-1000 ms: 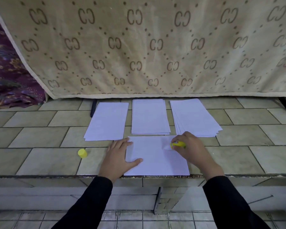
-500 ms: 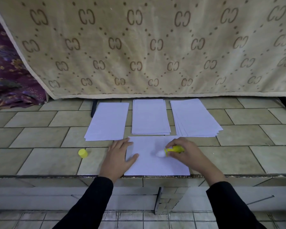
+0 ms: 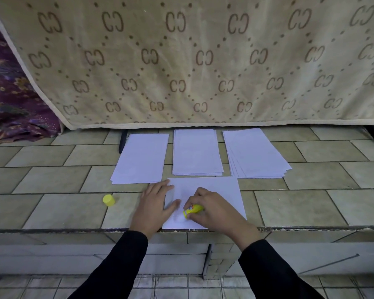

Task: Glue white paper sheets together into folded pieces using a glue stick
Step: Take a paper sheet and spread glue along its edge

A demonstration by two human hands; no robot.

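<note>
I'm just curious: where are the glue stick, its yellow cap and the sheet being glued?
glue stick (image 3: 193,209), head view, yellow barrel.
yellow cap (image 3: 107,198), head view, its top.
sheet (image 3: 225,185), head view, bare upper right.

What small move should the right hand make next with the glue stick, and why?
Probably drag the glue stick rightward along the near edge of the sheet. The right hand grips it with its tip down near the near-left corner, and the left hand lies flat on the left edge, pinning the sheet.

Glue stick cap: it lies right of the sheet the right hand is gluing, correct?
No. The head view shows the yellow cap left of that sheet, past the left hand; the right hand does hold the glue stick on it.
</note>
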